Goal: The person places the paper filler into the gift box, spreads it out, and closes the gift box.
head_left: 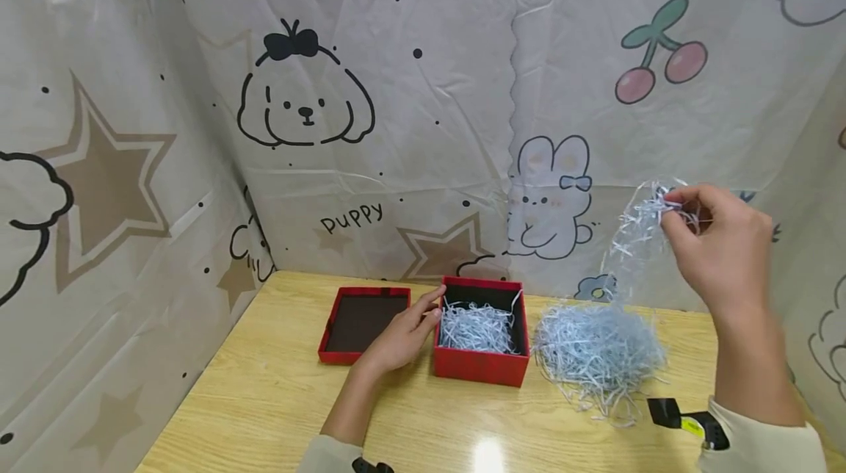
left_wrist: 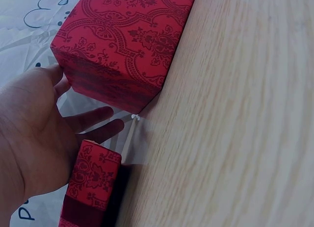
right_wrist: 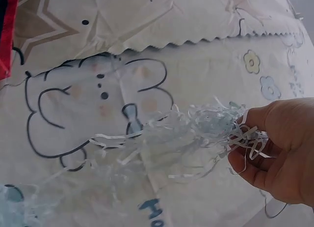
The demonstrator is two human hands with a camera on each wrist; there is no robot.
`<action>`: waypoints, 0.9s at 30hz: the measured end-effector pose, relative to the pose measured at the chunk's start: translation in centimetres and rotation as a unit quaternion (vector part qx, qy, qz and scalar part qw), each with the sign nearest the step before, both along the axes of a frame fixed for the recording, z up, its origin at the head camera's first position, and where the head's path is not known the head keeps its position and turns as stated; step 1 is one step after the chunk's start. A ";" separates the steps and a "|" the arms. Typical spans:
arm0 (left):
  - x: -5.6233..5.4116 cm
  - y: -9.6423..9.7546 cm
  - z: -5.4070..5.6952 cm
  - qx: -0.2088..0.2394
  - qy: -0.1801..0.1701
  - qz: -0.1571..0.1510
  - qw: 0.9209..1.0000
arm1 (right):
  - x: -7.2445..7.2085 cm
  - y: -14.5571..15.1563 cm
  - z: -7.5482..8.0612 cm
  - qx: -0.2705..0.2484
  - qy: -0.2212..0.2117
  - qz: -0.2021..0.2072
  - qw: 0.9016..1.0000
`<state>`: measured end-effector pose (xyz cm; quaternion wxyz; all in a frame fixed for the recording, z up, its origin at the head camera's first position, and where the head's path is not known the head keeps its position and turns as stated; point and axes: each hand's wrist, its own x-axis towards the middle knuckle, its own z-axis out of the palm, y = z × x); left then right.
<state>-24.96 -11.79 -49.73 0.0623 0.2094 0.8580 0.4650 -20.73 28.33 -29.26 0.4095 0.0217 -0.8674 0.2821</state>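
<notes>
A red patterned box [head_left: 481, 366] stands on the table with pale blue shredded paper [head_left: 477, 326] lying inside it. My left hand [head_left: 402, 335] rests at the box's left side, fingers fairly straight and touching its edge near the back corner. In the left wrist view that hand [left_wrist: 39, 124] reaches between the box [left_wrist: 122, 40] and the red lid [left_wrist: 93, 175]. Raised at the right, my right hand [head_left: 723, 245] pinches a tuft of shredded paper [head_left: 651, 212], whose strands trail down toward a loose heap [head_left: 598, 352]. The right wrist view shows the tuft [right_wrist: 216, 121] between thumb and fingers.
Left of the box lies the lid [head_left: 363, 319], dark inside facing up. A printed cloth [head_left: 423, 91] hangs behind and along the sides of the wooden table [head_left: 264, 385]. The shred heap sits just right of the box.
</notes>
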 end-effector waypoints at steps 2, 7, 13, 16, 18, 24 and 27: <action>0.0 0.0 0.0 -0.002 -0.002 0.001 1.000 | 0.0 -0.6 1.0 -0.007 0.009 0.003 1.000; -0.1 0.0 0.1 -0.002 0.001 0.001 1.000 | -0.1 -2.4 3.7 -0.017 0.037 0.000 0.999; -0.1 0.1 0.2 -0.002 0.004 -0.002 1.000 | 0.1 -4.6 6.1 -0.032 0.060 0.024 0.997; -0.1 0.1 0.1 -0.009 0.000 0.000 1.000 | 0.3 -5.6 6.5 -0.041 0.073 0.052 0.995; -0.1 0.0 0.1 -0.011 -0.004 0.002 1.000 | 0.4 -6.2 6.6 -0.048 0.079 0.075 0.993; -0.1 0.0 0.0 -0.009 -0.001 0.002 1.000 | 0.2 -8.4 5.7 -0.053 0.082 0.133 0.986; -0.1 0.0 0.1 -0.006 0.001 0.001 1.000 | 0.0 -9.6 4.8 -0.046 0.072 0.149 0.985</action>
